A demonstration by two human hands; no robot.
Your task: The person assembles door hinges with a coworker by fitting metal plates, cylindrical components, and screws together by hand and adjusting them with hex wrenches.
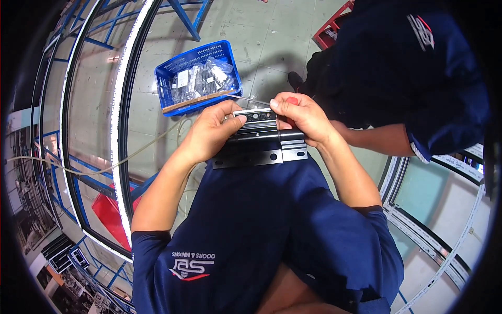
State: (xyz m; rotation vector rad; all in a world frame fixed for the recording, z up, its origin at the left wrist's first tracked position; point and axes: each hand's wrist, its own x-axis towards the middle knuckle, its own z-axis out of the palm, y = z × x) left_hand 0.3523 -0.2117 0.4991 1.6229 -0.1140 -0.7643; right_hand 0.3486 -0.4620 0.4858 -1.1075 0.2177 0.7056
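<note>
My left hand grips the left end of a black door hinge, its thumb over the upper plate. The hinge lies above my lap, with a barrel across its middle and a lower leaf with holes. In my right hand is a screwdriver with a red handle, mostly hidden by the fingers. Its thin metal shaft points up and left, past the hinge's top edge. Fingers of the same hand also reach behind the hinge's right side; whether they press on it is hidden.
A blue crate of bagged parts stands on the tiled floor ahead, a wooden strip across its near side. Framed glass panels lean on blue racks at left; more frames lie at right. Close on my right, another person bends over.
</note>
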